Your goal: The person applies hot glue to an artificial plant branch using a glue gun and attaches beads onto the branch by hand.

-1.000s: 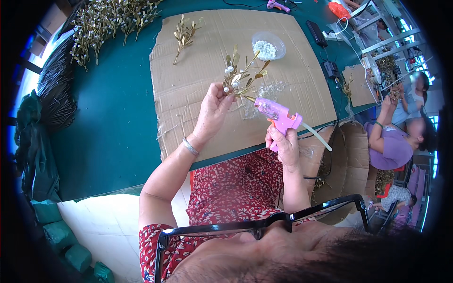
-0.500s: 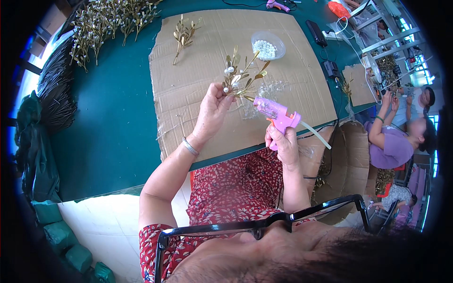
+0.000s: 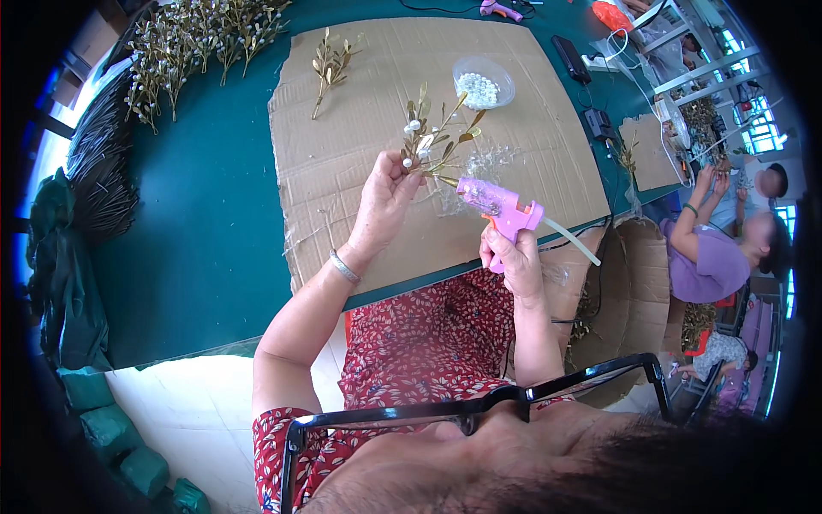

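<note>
Between its pinched fingers, my left hand [image 3: 387, 195] holds an artificial sprig [image 3: 437, 137] with gold leaves and several white pearl beads. My right hand [image 3: 512, 257] is wrapped round the grip of a pink glue gun [image 3: 497, 206], a pale glue stick [image 3: 572, 240] jutting from its rear. The gun's nozzle points left at the sprig's lower stem, close by my left fingertips; whether it touches cannot be made out. Just beyond the sprig is a clear round bowl [image 3: 507, 86] of white beads. Glue strands [image 3: 492, 161] lie on the cardboard [image 3: 377, 248] under the work.
Another gold sprig [image 3: 330, 68] lies on the cardboard's far left. Many beaded sprigs [image 3: 197, 43] and a bundle of dark stems [image 3: 98, 167] cover the green table's left side. A power strip [image 3: 599, 63] and cords run along the right. A person in purple [image 3: 706, 257] works farther right.
Both hands hold almost the same pose. The glue gun's nozzle has shifted very slightly left along with the sprig; the whole scene has moved a little the same way.
</note>
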### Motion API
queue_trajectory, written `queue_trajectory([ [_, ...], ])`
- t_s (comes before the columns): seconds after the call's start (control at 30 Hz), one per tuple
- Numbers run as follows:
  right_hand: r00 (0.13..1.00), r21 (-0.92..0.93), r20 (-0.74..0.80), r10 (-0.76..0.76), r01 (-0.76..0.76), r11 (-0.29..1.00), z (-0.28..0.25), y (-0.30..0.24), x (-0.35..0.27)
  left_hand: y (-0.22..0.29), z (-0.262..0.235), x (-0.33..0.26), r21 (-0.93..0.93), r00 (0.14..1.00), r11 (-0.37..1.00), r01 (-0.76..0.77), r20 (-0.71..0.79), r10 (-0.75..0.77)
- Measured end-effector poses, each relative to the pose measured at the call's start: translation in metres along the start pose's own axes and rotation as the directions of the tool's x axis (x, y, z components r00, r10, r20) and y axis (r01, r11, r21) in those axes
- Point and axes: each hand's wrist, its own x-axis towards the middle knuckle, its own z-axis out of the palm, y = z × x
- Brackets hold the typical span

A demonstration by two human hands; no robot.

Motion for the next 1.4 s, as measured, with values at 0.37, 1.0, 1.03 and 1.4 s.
queue_trajectory([
  [0.37, 0.977, -0.096, -0.204, -0.061, 0.042, 0.994, -0.081, -0.010, 0.041, -0.006, -0.015, 0.010, -0.276, 0.990, 0.961, -0.020, -0.137, -0.019],
  [1.0, 0.922, -0.854, -0.015, -0.388, 0.190, 0.484, -0.056, -0.065, 0.150, -0.001, -0.015, 0.008, -0.273, 0.990, 0.962, -0.019, -0.139, -0.020],
  [1.03, 0.909, -0.850, 0.046, -0.413, 0.253, 0.462, -0.051, -0.065, 0.175, -0.001, -0.015, 0.007, -0.279, 0.990, 0.960, -0.016, -0.138, -0.023],
  [1.4, 0.969, -0.976, 0.208, -0.129, 0.214, 0.033, -0.043, 0.001, 0.317, -0.004, -0.013, 0.011, -0.273, 0.993, 0.962, -0.024, -0.120, -0.009],
])
